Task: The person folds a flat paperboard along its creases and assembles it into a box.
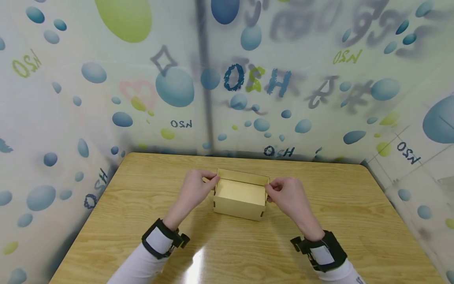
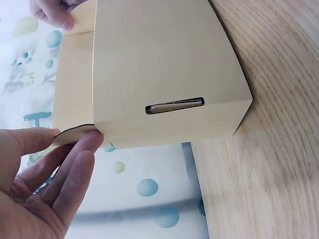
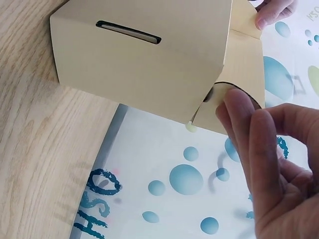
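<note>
A tan cardboard box (image 1: 237, 208) with an open top stands on the wooden table between both hands. At its left end my left hand (image 1: 196, 186) pinches a rounded flap (image 2: 76, 134) between thumb and fingers, seen in the left wrist view. My right hand (image 1: 288, 195) does likewise at the other end, where the right wrist view shows a rounded flap (image 3: 219, 93) partly covered by the fingers. A narrow slot (image 2: 174, 106) cuts through the box near a lower corner, and a similar slot (image 3: 128, 32) shows near the opposite one. The box's inside looks bare.
The wood-grain table (image 1: 354, 221) extends around the box. Behind it hangs a pale sheet (image 1: 312, 71) printed with blue and green drops, which also covers both sides. Each wrist wears a black strap (image 1: 161, 240) with a small camera.
</note>
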Demonstrator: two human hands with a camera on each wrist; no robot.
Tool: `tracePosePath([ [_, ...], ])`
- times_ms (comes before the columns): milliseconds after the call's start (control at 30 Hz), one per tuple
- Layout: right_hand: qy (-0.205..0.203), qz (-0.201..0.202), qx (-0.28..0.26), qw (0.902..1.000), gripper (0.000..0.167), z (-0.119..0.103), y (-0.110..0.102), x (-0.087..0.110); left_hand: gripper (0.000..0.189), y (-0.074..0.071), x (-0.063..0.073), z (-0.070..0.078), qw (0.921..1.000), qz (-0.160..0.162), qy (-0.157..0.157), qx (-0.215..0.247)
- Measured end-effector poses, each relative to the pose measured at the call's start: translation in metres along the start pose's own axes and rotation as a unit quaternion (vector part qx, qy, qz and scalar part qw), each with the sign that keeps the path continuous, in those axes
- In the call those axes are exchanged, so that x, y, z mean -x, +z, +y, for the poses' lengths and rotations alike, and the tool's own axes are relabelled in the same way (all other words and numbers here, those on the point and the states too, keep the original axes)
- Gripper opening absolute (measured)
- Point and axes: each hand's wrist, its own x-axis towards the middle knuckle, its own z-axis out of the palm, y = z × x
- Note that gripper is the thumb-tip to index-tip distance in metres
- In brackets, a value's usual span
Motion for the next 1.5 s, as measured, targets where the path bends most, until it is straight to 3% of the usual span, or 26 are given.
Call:
tracePosePath([
  [600,0.002,0.000,-0.007,1.0000,0.019,0.004,0.003,0.003,0.014,0.003,0.005,-0.005,0.9998,0.006,0.015,0.013],
  [967,-0.031,0.011,-0.006,0.9994,0.018,0.010,0.004,0.007,0.015,0.006,0.010,-0.007,0.9995,0.026,0.016,-0.001],
  [1067,-0.046,0.019,0.029,0.9983,0.030,0.014,0.004,0.007,0.015,0.007,0.012,-0.007,0.9994,0.031,0.017,0.001],
  [1133,-0.060,0.020,0.072,0.9954,0.055,0.017,0.004,0.008,0.017,0.008,0.013,-0.007,0.9994,0.031,0.015,0.006],
  [1200,-0.087,0.013,0.117,0.9893,0.089,0.020,0.004,0.007,0.017,0.009,0.013,-0.007,0.9994,0.032,0.014,0.009],
  [1300,-0.150,-0.001,0.189,0.9704,0.130,0.025,0.005,0.003,0.019,0.010,0.014,-0.007,0.9993,0.034,0.007,0.016],
  [1367,-0.202,-0.008,0.229,0.9523,0.145,0.028,0.006,0.000,0.020,0.011,0.014,-0.007,0.9992,0.034,0.005,0.019],
  [1500,-0.278,-0.008,0.280,0.9189,0.156,0.031,0.008,-0.004,0.020,0.011,0.015,-0.006,0.9993,0.035,0.008,0.016],
])
